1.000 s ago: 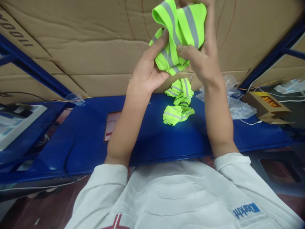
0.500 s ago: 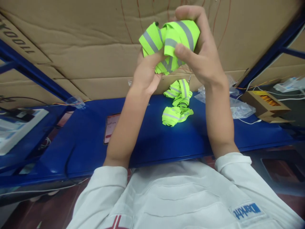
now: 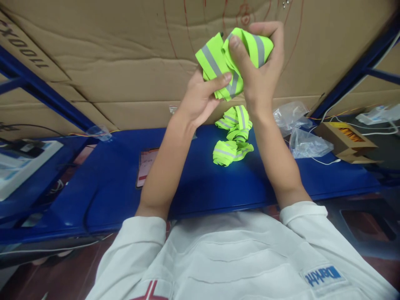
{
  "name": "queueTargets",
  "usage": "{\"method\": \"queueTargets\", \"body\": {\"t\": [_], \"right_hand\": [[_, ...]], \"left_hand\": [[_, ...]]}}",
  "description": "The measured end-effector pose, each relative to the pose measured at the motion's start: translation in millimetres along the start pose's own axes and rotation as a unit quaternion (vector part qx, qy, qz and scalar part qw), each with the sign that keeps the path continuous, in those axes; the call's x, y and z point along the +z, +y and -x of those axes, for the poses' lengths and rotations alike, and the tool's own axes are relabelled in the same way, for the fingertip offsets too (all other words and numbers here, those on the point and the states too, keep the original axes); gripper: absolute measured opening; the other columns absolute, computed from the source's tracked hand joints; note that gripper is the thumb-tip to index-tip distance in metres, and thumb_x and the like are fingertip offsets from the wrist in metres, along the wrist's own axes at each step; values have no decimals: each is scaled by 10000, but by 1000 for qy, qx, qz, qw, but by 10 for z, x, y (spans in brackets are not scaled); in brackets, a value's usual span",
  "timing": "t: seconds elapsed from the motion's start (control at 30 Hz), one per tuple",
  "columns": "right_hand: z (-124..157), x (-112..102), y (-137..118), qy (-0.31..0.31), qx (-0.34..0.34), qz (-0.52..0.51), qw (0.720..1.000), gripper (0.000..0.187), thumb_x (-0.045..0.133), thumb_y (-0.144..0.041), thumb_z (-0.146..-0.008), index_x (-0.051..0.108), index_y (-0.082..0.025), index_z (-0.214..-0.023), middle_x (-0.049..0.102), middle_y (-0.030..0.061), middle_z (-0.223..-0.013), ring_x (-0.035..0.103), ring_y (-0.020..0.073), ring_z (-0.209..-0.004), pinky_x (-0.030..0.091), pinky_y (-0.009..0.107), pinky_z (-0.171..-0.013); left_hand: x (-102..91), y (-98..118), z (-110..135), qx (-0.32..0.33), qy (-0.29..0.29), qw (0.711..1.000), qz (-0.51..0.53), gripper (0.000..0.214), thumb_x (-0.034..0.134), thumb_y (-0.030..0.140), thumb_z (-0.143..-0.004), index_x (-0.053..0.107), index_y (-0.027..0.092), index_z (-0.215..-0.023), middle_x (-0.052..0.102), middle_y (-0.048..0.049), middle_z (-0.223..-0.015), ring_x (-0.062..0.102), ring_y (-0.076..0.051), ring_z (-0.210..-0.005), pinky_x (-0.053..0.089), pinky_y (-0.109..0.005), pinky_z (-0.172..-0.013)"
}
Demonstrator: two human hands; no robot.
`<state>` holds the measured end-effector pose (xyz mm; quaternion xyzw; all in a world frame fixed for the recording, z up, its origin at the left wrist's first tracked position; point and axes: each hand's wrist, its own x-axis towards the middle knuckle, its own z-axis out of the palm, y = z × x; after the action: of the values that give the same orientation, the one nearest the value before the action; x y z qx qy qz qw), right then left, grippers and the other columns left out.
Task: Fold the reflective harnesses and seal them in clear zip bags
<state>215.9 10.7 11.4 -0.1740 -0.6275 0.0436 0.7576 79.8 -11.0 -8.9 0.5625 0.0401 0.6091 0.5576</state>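
Both hands hold a folded bundle of fluorescent yellow reflective strap (image 3: pixel 215 60) with grey stripes, raised in front of the cardboard. My left hand (image 3: pixel 201 93) grips its lower left part, thumb across the front. Around the upper right part wraps my right hand (image 3: pixel 261 71), its thumb pressed on the folds. A small dark piece shows at the bundle's top edge. Below, on the blue table, lie two more crumpled bundles: a farther reflective strap (image 3: pixel 235 121) and a nearer rolled reflective strap (image 3: pixel 225 153), touching each other.
A phone (image 3: pixel 145 166) lies on the blue table (image 3: pixel 212 191), partly behind my left forearm. Clear plastic bags (image 3: pixel 309 143) and an open cardboard box (image 3: pixel 348 139) are at the right. Cardboard (image 3: pixel 125 62) stands behind, between blue metal posts (image 3: pixel 46 91).
The held bundle and both hands have shifted slightly right. My right thumb has moved up across the strap, and the left thumb now lies over its front. The straps on the table stay put.
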Motion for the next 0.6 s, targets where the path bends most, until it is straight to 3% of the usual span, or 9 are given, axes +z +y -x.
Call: {"method": "queueTargets", "body": {"t": [0.1,0.17,0.23,0.33,0.43,0.53,0.6], "right_hand": [[73,69,-128,36,18,50,998,267,722,-475,-989,523,-323,-1082,573,48,-1119,657,287,-1133,532,430,-1134],[122,107,-273,61,23,84,994,239,724,-432,-1006,515,-327,-1055,579,37,-1114,662,277,-1164,536,398,-1159],[145,127,-397,85,29,115,989,226,708,-404,-1025,497,-328,-1004,596,29,-1088,683,271,-1144,559,382,-1156],[105,95,-478,86,55,122,987,246,700,-375,-1027,479,-314,-937,617,20,-1040,712,248,-1087,610,359,-1102],[4,-1,-466,-42,138,9,990,300,766,-465,-1021,516,-304,-978,667,13,-1011,726,231,-1097,633,318,-1081],[-87,-96,-386,-194,205,-202,938,461,687,-658,-1072,582,-241,-1237,731,55,-1265,692,226,-1293,562,316,-1219],[-123,-144,-291,-224,206,-297,905,548,667,-636,-1089,584,-184,-1388,704,84,-1430,663,226,-1367,535,322,-1244]], "left_hand": [[-116,-192,-138,8,-1,1000,-28,482,1015,427,-755,805,418,-1190,847,37,-1197,708,-390,-1390,618,-536,-1172],[-181,-306,-243,26,-15,999,-33,709,1088,533,-582,806,402,-1220,851,14,-1210,690,-432,-1405,624,-562,-1157],[-207,-379,-313,56,-40,996,-53,848,1084,589,-576,777,409,-1345,847,0,-1243,686,-427,-1423,617,-556,-1176],[-220,-412,-347,93,-39,992,-77,618,1019,545,-690,807,401,-1252,833,4,-1283,719,-390,-1391,608,-547,-1202],[-314,-368,-357,64,7,994,-88,419,933,524,-724,823,385,-1104,832,-4,-1258,709,-411,-1397,608,-599,-1186],[-466,-266,-357,8,22,995,-94,404,881,484,-695,822,404,-1087,843,-9,-1220,696,-456,-1398,648,-634,-1110],[-522,-189,-338,3,1,996,-86,407,841,484,-718,825,383,-1112,837,-19,-1231,719,-471,-1362,667,-662,-1072]]}}
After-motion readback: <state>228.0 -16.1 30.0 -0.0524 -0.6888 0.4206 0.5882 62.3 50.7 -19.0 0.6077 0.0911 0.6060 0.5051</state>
